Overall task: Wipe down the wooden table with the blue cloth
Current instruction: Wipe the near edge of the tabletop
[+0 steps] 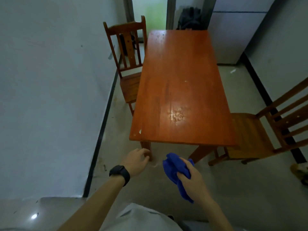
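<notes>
Status: wipe not started, as far as I can judge.

- Blue cloth (173, 165) is bunched in the right hand (191, 179), in the air over the floor (233, 189). It is short of the near edge of the worktop (180, 84) and looks lower than the top. No cloth-to-wood contact.
- Right fingers (181, 175) curl round the wad with the thumb on top. A tail of cloth hangs down beside the hand.
- Left hand (135, 161) holds nothing. Its fingers (145, 153) are loosely curled beside the near-left table leg (145, 147). Can't tell if they touch it. Black watch (120, 174) on that wrist.

Surface as seen:
- Pale chip or scrap (139, 131) at the near-left corner.
- Small pale fleck (185, 81) around the middle.
- Dull streaks down the left half.
- Blotchy patch under the glare (178, 112) toward the front.
- Can't tell dirt from wear or damp, and no obvious freshly wiped band.

Remaining: everything. The cloth has to come up onto the wood, then passes from the near edge to the far end.

The far end sits well away from where the person stands, so my guess is full coverage means moving along a side. One chair (128, 64) stands against the left side and another (260, 130) by the near-right corner. Either may get in the way.
</notes>
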